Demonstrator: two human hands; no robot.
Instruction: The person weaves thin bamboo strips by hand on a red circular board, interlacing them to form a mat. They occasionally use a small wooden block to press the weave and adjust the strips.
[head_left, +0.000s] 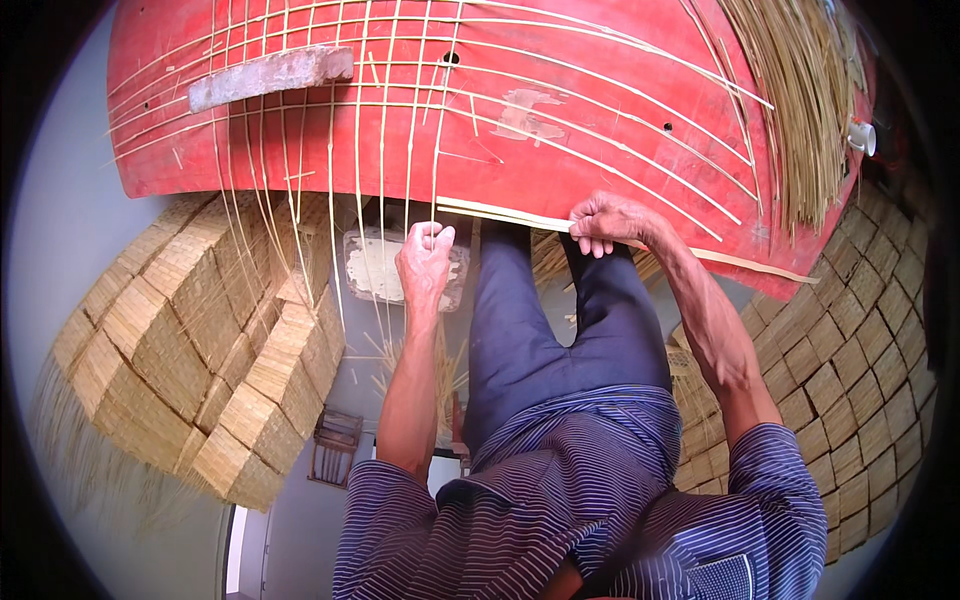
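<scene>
1. The right hand (608, 222) is pinching a long, flat, pale bamboo-like strip (505, 213) along the near edge of a broad red board (480, 180), hiding its middle.
2. The left hand (425, 265) is curling near the strip's end; whether it's pinching, I cannot tell.

The left hand (425, 265) is held upright a little above and left of the frame's middle, its fingers curled in and its thumb drawn close to them. The left forearm (410, 385) is raised nearly vertically beneath it. The right hand (603, 222) is placed higher, right of centre, fingers folded downward; the right forearm (708, 320) is slanted up and leftward.
</scene>
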